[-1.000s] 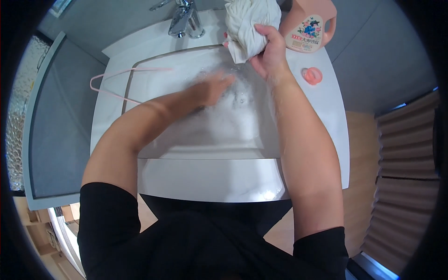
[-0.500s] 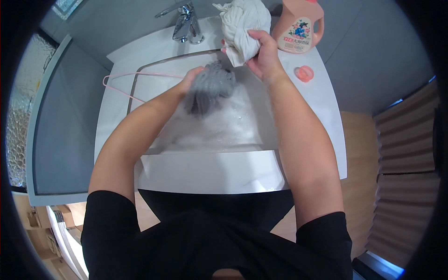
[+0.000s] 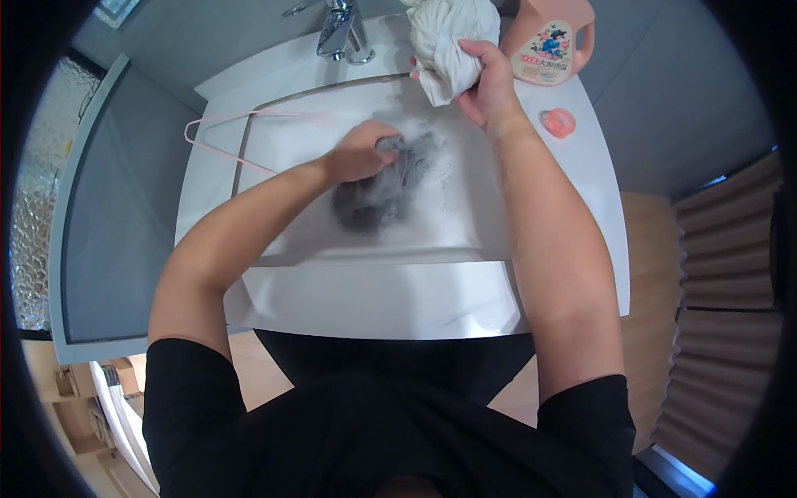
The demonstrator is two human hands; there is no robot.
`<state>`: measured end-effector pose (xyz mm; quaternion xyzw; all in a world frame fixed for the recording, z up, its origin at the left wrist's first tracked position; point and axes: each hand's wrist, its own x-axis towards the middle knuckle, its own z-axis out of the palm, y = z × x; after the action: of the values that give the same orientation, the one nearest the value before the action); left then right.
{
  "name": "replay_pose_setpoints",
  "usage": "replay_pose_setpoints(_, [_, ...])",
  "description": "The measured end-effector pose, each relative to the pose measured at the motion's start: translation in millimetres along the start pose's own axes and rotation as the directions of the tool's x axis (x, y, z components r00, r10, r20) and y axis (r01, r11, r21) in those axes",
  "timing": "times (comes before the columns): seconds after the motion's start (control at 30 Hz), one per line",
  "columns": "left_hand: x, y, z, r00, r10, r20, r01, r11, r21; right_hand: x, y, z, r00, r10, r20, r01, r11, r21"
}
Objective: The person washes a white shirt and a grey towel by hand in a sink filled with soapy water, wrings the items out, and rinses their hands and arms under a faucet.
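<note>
My left hand (image 3: pixel 361 152) is closed on a soft, grey ruffled bundle (image 3: pixel 374 199) in the white sink (image 3: pixel 286 220). The bundle's lower part spreads into soapy water, its outline blurred, so I cannot tell its exact kind. Raised over the sink's back right rim, my right hand (image 3: pixel 491 87) grips a bunched white cloth (image 3: pixel 448 50). The cloth is crumpled, with one corner hanging down toward the basin. Its far side and some of my right fingers are hidden.
A pink hanger (image 3: pixel 220 119) lies over the sink's left rim. The chrome faucet (image 3: pixel 342 37) stands behind the basin. On the counter's right are a pink detergent bottle (image 3: pixel 544 41) and a pink cap (image 3: pixel 559 124). A grey panel (image 3: pixel 124 224) stands at left.
My left hand has lowered the grey bundle into the soapy water, and it now spreads out there. My right hand still holds the white cloth up. The view has shifted slightly.
</note>
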<state>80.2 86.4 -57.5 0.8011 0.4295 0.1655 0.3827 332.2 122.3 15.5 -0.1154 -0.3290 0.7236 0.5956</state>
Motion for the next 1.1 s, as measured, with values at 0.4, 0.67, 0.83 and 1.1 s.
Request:
replay_pose_setpoints(0.4, [-21,13,34,0.893,0.394,0.218,-0.444,0.686,0.577,-2,2,1,0.998,0.056,0.027,-0.051,0.984,-0.170])
replay_pose_setpoints(0.67, [36,-21,53,0.928,0.373,-0.014,-0.233,0.609,0.758,0,6,4,1.000,0.014,-0.012,-0.015,0.998,-0.059])
replay_pose_setpoints(0.83, [66,18,46,0.990,0.139,-0.029,-0.066,0.633,0.771,-7,-1,7,0.998,0.050,-0.048,-0.053,0.998,-0.043])
replay_pose_setpoints(1.1, [95,32,35,0.971,-0.098,-0.219,0.209,0.797,0.566,-1,0,-2,0.997,0.071,0.024,-0.070,0.997,-0.039])
